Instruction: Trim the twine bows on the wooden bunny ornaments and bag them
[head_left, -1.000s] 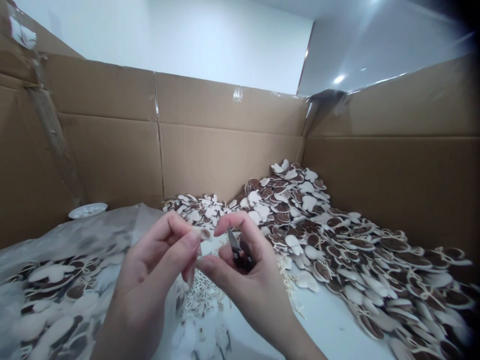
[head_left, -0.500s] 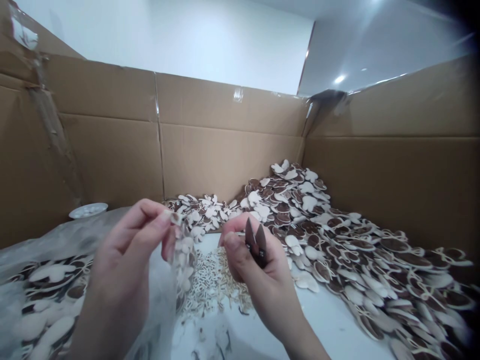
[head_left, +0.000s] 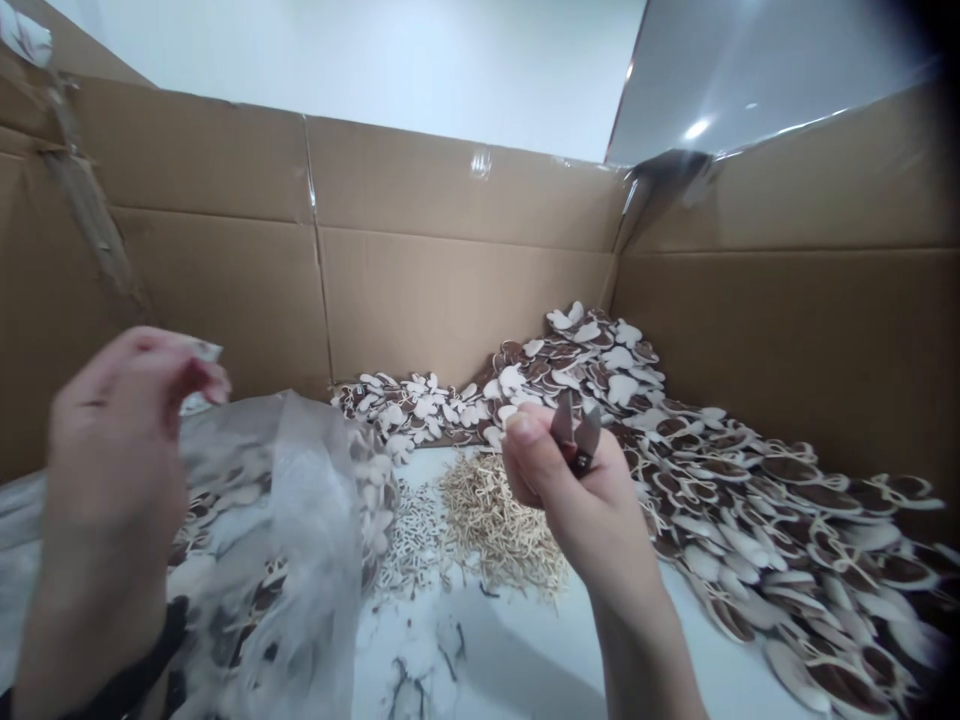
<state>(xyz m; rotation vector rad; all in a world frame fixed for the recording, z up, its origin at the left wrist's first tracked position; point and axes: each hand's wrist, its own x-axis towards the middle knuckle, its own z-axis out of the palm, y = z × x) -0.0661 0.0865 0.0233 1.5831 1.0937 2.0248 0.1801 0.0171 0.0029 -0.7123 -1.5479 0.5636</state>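
Observation:
My right hand (head_left: 577,490) is closed around a pair of thread snips (head_left: 576,435), its short dark blades pointing up and slightly apart. Below it lies a heap of cut cream cord ends (head_left: 506,515), with smaller white clippings (head_left: 412,540) to its left. Raised at the left, my left hand (head_left: 124,430) has its fingers curled together, smeared by motion. Something small and pale shows at its fingertips, too blurred to name. Just behind those fingers is a white dish (head_left: 195,404), mostly hidden. A clear plastic bag (head_left: 311,500) holding flat brown-and-white pieces stands beside this hand.
Flat brown-and-white pieces with cream cord bows (head_left: 720,510) form a large pile along the right and back. Cardboard walls (head_left: 465,300) enclose the white work surface (head_left: 510,660) at the back and both sides. Dark thread scraps (head_left: 412,685) lie near the front.
My left hand has moved left from above the bag's edge to the dish. My right hand, still gripping the snips, has shifted right and uncovered the cord heap. The view has tilted slightly down.

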